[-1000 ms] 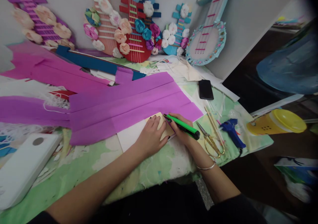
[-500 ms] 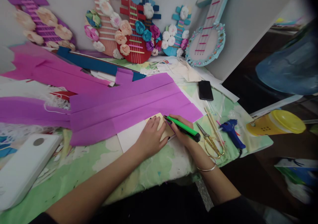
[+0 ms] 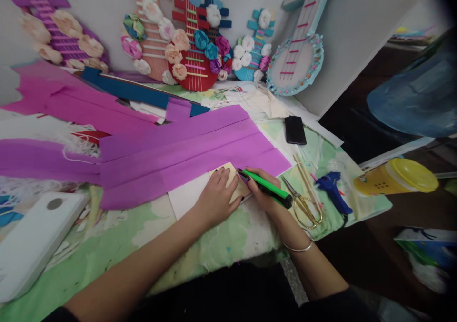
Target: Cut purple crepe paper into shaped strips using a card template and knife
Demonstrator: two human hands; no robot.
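My left hand [image 3: 218, 199] lies spread on a small pale yellow card [image 3: 227, 166], pressing it down. My right hand [image 3: 264, 194] grips a green and black utility knife [image 3: 268, 187], its tip by the card's right edge; the blade itself is too small to make out. Under the card is a white sheet [image 3: 183, 197]. Purple crepe paper [image 3: 178, 145] stretches behind both hands, and a bit of purple shows along the card's right side. Gold-handled scissors [image 3: 303, 207] rest just right of my right hand.
A blue glue gun [image 3: 333, 191], wooden sticks [image 3: 305, 174] and a yellow-lidded cup [image 3: 396, 175] stand or lie at right. Behind them is a black phone-like slab [image 3: 295, 130]. A white device [image 3: 39, 241] occupies the left front. Flower-decorated toy instruments [image 3: 194, 69] lean against the wall.
My right hand and the knife have shifted slightly right and toward me along the card's edge. My left hand keeps its place.
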